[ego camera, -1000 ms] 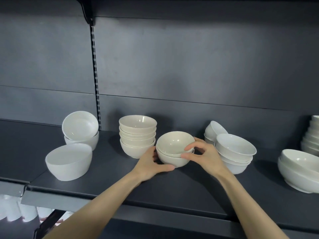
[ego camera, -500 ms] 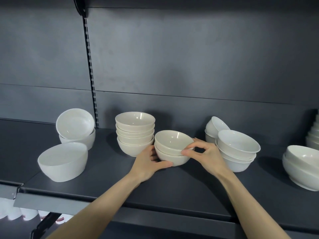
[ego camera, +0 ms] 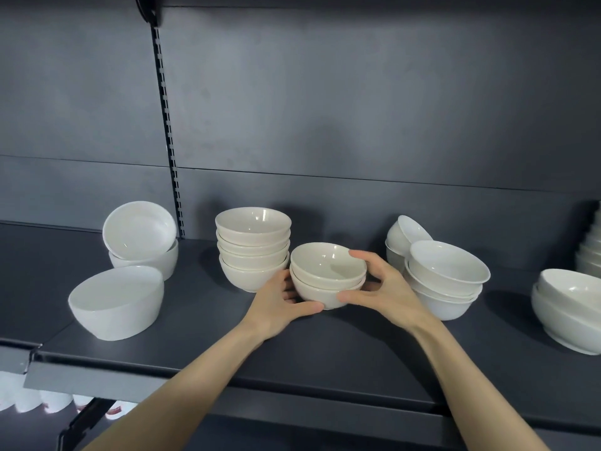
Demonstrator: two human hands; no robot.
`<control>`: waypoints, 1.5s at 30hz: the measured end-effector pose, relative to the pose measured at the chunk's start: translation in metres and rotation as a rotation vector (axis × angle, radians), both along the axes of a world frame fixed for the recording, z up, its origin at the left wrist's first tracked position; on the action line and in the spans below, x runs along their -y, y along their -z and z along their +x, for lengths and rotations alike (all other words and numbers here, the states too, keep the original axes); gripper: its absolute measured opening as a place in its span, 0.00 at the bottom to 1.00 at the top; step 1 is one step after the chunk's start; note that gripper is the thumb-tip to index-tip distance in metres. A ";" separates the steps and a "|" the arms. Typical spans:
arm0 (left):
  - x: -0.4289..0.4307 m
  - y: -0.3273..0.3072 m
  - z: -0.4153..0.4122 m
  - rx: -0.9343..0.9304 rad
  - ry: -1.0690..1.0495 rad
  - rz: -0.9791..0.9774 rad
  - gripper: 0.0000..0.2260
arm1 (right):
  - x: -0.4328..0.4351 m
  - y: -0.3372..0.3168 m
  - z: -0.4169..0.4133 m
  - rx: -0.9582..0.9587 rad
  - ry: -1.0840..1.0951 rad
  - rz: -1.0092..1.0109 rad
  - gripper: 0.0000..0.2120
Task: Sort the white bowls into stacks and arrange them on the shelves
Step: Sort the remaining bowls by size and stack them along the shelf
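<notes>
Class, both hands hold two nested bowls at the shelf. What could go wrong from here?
The left hand is squeezed between the nested pair and the four-bowl stack, so lifting could knock that stack. The right hand is close to the right-hand stack, whose top bowl sits tilted; a bump might slide it off.

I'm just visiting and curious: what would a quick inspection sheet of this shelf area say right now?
Surface: dark shelf, carrying all bowls.
Job's things: two-bowl stack between the hands; four-bowl stack just left; right stack; wide bowls far right.
Clutter: tilted bowl front left; leaning bowl on another behind it.
Hands: left hand and right hand grip the two-bowl stack's sides.
Cables: nothing seen.
Surroundings: dark back panel, slotted upright; pale items below, unclear.
</notes>
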State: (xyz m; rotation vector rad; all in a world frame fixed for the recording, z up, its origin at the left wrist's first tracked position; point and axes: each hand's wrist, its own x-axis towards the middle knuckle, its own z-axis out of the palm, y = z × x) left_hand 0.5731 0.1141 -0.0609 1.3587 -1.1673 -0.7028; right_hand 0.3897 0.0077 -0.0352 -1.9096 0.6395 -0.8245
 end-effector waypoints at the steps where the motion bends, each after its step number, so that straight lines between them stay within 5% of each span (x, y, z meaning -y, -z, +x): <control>1: 0.000 -0.001 0.000 0.013 0.000 0.002 0.28 | 0.000 0.001 0.000 -0.017 0.011 -0.013 0.30; 15: -0.033 -0.096 -0.002 0.123 -0.206 -0.285 0.26 | -0.037 -0.099 0.006 0.333 0.036 -0.100 0.25; 22: -0.037 -0.117 0.067 0.205 -0.364 -0.238 0.34 | -0.022 -0.115 0.087 0.220 -0.005 -0.099 0.29; 45: -0.025 -0.061 0.111 0.020 -0.227 -0.206 0.24 | -0.010 -0.069 0.135 0.159 0.007 -0.029 0.28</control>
